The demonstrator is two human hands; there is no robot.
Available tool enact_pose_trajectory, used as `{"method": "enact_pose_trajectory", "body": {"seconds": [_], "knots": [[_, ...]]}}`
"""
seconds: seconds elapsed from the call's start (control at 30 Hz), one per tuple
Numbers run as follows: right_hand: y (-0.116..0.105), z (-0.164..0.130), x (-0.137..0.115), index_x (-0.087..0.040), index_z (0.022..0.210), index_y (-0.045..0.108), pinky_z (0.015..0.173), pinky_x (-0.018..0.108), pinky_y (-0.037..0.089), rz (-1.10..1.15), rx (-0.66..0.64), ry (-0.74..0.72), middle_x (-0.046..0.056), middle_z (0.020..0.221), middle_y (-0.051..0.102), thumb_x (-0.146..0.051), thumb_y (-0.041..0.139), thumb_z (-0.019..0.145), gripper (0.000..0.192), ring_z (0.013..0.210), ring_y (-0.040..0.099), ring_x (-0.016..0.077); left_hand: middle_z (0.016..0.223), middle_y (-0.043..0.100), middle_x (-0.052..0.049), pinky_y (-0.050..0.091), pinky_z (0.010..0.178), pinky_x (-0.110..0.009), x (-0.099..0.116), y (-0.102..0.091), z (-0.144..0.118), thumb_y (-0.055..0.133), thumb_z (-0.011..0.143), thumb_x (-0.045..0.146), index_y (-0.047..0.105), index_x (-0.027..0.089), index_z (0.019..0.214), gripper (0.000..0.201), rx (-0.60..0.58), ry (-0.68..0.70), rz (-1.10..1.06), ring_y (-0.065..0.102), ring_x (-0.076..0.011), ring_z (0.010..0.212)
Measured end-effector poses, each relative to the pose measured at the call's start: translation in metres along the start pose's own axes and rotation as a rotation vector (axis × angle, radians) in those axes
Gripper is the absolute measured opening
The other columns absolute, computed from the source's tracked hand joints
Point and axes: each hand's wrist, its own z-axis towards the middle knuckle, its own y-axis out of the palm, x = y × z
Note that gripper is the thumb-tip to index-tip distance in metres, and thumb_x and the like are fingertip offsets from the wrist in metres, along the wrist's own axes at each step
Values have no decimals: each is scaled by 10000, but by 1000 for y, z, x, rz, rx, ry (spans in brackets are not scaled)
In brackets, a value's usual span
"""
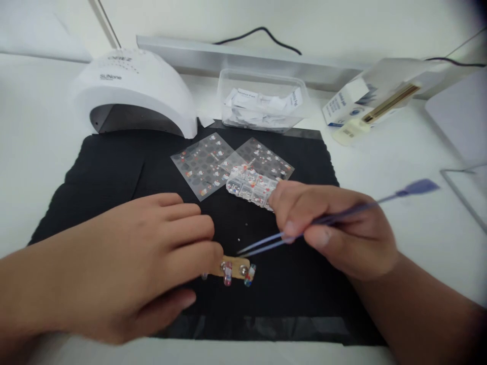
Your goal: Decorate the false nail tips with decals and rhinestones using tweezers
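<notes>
My left hand (163,258) lies over the left end of a small wooden strip (235,261), its fingers bent against it and its thumb lower down. How much of the strip it covers is hidden. False nails stand on the strip on metal studs: a red-and-white decorated nail (227,274) and a multicoloured nail (250,275) at the right end. My right hand (335,228) pinches purple tweezers (272,244). Their tips are slightly apart, just above the strip. Behind the right fingers lies a clear compartment case (251,186) of small gems and charms.
Two clear sticker sheets (205,165) overlap on the black mat (114,167). At the back stand a white nail lamp (133,91), a plastic tub (262,119) of alcohol pads, and a white box (344,104) beside a bottle with sticks (391,104). Tiny gems lie near the tweezers.
</notes>
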Motion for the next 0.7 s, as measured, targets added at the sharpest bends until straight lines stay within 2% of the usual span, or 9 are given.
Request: {"method": "enact_pose_trajectory", "body": {"seconds": [0.1,0.17,0.33,0.47,0.7], "knots": [[-7,-1,7,-188,853,694,615,309,443,-83,100,-23,4,674,596,-362,636,944,205,648,560,151,969,666,-54,462,774,-407,1,1,1,652,807,267,611,217,991,195,-72,-58,61,622,-237,833],[-12,1,10,-176,846,672,581,277,428,-139,108,-58,-1,684,584,-346,599,966,220,621,546,136,889,656,-39,461,750,-406,3,3,3,671,763,250,602,208,886,147,-148,-125,89,625,-241,801],[-15,7,5,-168,846,687,639,304,452,-271,-17,-132,19,695,623,-302,597,957,196,668,563,155,825,660,-32,458,713,-400,4,3,6,600,753,146,589,206,810,84,-201,-176,130,628,-236,742],[-8,7,-1,-171,835,676,703,342,467,-282,-128,-113,35,705,658,-271,586,955,180,706,571,171,815,651,-23,455,705,-402,2,-3,3,602,743,125,593,212,804,107,-223,-181,63,619,-235,721],[-8,10,3,-172,822,656,678,333,456,-258,-167,-89,29,689,632,-253,566,961,184,686,544,166,792,648,-2,429,690,-378,-4,1,0,635,747,135,581,230,772,112,-220,-128,5,602,-220,726]]}}
